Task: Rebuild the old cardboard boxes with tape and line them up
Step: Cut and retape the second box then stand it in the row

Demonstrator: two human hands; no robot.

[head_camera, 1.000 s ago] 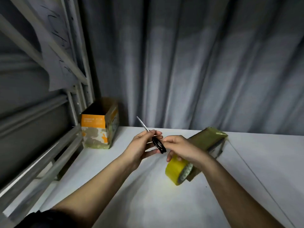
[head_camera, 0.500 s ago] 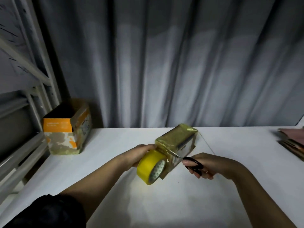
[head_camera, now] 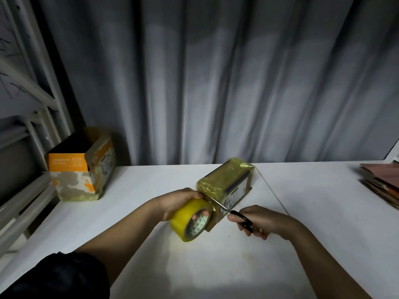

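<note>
Cardboard of the small tape-wrapped brown box (head_camera: 226,186) near the white worktop's (head_camera: 216,266) back edge looks light and crushable (slick film too), so the left hand (head_camera: 179,200) gripping the yellow tape roll (head_camera: 191,221) steadies it by its corners while the right hand (head_camera: 257,221) pinches black-handled scissors (head_camera: 237,214).

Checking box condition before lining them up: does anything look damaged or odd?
Yes: the orange box at the table's far left looks worn, its printed skin peeled off in patches low on the front.

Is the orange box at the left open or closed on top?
Open: the orange box stands upright on the table, its dark interior visible from above.
</note>
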